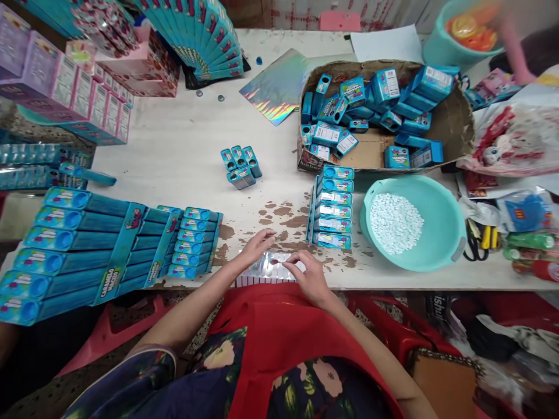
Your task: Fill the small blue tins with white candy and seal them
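Note:
A shiny silver sheet of stickers (267, 266), with strips along its lower edge, lies at the table's front edge before me. Above its right part, my right hand (308, 274) pinches a small thin piece, apparently a sticker (276, 262), between thumb and index finger. My left hand (257, 245) hovers at the sheet's upper left, fingers loosely extended and holding nothing I can see. To the right of the hands stands a row of small blue candy boxes (334, 210). Farther back, several more blue boxes (241, 176) stand grouped with round holes on top.
A turquoise basin (441, 233) of white candies (395, 224) stands right. Behind it, a cardboard box (379, 166) holds many loose blue boxes. Stacked blue packs (78, 250) line the left edge. A holographic sheet (275, 87) lies at the back; scissors (478, 241) lie far right.

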### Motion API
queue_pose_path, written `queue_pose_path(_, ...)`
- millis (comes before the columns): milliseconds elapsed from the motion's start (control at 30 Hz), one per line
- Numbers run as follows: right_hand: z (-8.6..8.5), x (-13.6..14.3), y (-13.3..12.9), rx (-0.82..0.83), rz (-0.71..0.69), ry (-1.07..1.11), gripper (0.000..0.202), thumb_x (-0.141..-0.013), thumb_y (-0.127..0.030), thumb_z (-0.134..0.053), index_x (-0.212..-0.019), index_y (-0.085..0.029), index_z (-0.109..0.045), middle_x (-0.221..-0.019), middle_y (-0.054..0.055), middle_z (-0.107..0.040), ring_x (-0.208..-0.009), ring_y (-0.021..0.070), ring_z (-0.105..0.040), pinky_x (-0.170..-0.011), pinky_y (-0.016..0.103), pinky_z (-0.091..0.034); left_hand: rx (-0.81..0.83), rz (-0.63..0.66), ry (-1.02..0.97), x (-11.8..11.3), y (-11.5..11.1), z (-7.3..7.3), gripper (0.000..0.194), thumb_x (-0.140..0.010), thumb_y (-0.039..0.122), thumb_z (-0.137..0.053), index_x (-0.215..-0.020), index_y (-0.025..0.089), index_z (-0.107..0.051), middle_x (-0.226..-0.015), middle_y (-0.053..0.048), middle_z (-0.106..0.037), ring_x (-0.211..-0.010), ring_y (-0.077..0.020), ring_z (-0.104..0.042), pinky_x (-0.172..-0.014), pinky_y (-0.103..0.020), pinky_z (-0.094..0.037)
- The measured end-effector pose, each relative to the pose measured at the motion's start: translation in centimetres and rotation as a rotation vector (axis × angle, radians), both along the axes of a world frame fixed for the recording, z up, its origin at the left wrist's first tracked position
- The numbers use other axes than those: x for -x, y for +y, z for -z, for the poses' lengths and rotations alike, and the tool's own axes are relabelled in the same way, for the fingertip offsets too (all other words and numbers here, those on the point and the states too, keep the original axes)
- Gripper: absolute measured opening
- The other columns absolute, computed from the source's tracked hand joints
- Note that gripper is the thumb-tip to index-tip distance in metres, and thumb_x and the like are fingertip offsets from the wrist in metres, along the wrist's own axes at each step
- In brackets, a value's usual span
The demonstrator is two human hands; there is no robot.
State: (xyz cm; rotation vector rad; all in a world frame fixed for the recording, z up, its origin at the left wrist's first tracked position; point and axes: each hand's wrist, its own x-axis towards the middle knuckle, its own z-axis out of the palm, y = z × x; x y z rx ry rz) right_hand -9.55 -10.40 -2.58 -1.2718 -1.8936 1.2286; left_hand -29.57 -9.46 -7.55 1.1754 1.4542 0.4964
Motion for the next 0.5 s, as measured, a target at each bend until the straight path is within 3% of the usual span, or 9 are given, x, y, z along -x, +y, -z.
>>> queue_pose_path(67,-2.5,-0.1,0.6,0.043,0.117,0.049,0.012,-0.085,-0.030,-0.061,-0.077,-0.021,-0.059,-0.075,0.000,-0.063,-0.072,0.0151,-0.058,-0.069,0.028,-0.046,-0.005,0.002,-0.355,-0.7,0.3,-2.9,0.048,-0.084,0.054,-0.045,-0.115,0.018,-0.054,-0.106,-0.011,-0.063,-0.099,-0.0209,-0.058,-0.081,-0.031,-0.044)
queue_pose_path(100,-3.6,-0.2,0.9,0.041,0.159,0.052,0.012,-0.085,-0.031,-0.061,-0.077,-0.022,-0.060,-0.075,0.000,-0.063,-0.072,0.0152,-0.059,-0.069,0.028,-0.046,0.014,0.043,-0.429,-1.1,0.5,-4.3,0.048,-0.082,0.055,-0.050,-0.109,0.016,-0.057,-0.097,-0.010,-0.065,-0.091,-0.0199,-0.060,-0.077,-0.030,-0.045)
queue_pose_path(233,-5.7,-0.7,3.0,-0.090,0.330,-0.037,0.012,-0.085,-0.031,-0.060,-0.077,-0.022,-0.062,-0.076,0.001,-0.063,-0.077,0.0177,-0.058,-0.072,0.031,-0.045,0.012,0.117,-0.285,-2.7,2.7,-8.7,0.036,-0.083,0.049,-0.050,-0.077,0.015,-0.060,-0.063,-0.001,-0.057,-0.063,-0.0135,-0.055,-0.066,-0.027,-0.045)
queue_pose_path(367,-5.8,-1.4,7.4,-0.231,0.480,-0.100,0.013,-0.085,-0.031,-0.058,-0.076,-0.022,-0.060,-0.083,0.003,-0.060,-0.084,0.0193,-0.055,-0.077,0.033,-0.045,-0.158,0.154,-0.193,-4.2,7.8,-10.6,0.032,-0.087,0.043,-0.044,-0.101,0.018,-0.058,-0.066,0.002,-0.055,-0.063,-0.0120,-0.052,-0.062,-0.024,-0.043)
queue_pose_path(500,-5.2,-2.2,13.2,-0.325,0.617,-0.191,0.014,-0.082,-0.032,-0.059,-0.073,-0.021,-0.059,-0.084,0.003,-0.057,-0.087,0.0204,-0.052,-0.083,0.036,-0.041,-0.355,0.149,-0.076,-5.9,14.0,-10.6,0.023,-0.088,0.032,-0.041,-0.104,0.018,-0.050,-0.063,0.005,-0.051,-0.061,-0.0117,-0.049,-0.064,-0.024,-0.040)
